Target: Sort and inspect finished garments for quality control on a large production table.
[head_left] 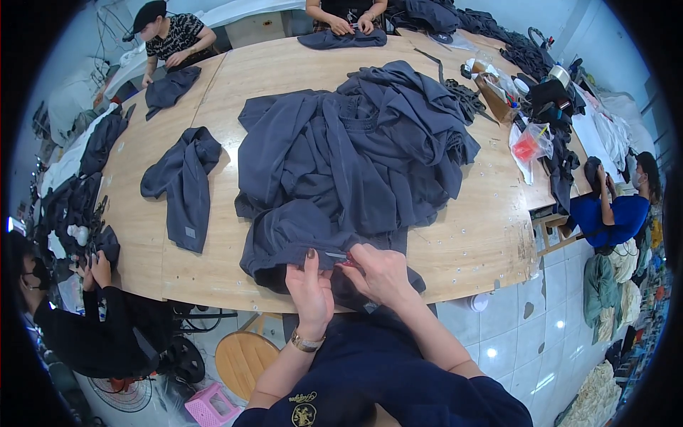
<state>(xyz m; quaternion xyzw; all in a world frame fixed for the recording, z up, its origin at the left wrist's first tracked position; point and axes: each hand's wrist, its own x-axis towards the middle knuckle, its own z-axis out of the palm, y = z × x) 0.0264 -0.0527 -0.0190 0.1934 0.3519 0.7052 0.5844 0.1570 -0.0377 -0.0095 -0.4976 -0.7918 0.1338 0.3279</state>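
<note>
Head view. Garment workshop, big wooden table [455, 242], white tile floor [512, 334] below right.

Nearest table edge: left hand [311, 288] pinching a fold of a dark grey garment [292, 238], thumb on top, fingers curled under. Grip closed on cloth, likely to keep the edge taut and flat. Gold watch [306, 344] on that wrist.

Just right of that pinch: right hand [383, 274] clenched on small snips [341, 257], metal tip with red handle poking out toward the left thumb, touching the fold. Tool held low and close to the pinch, probably for trimming at the seam.

Garment hanging partly over table edge toward the body, rest of it running up into the pile.

Beyond the grip, away from the body: big heap [356, 149] of same grey garments, within reach, touching the held piece. Left of the grip, well apart: single garment [181, 185] laid out alone.

Far right of the grip: clutter at table edge, clear bag [532, 144] with red contents, tape roll [560, 73].

Other people around the table: one at lower left in black [85, 320], one far left top in cap [171, 35], hands at top on a flat piece [343, 39], one seated right in blue [612, 213].

Under the table: wooden stool [242, 359], pink stool [210, 407].
</note>
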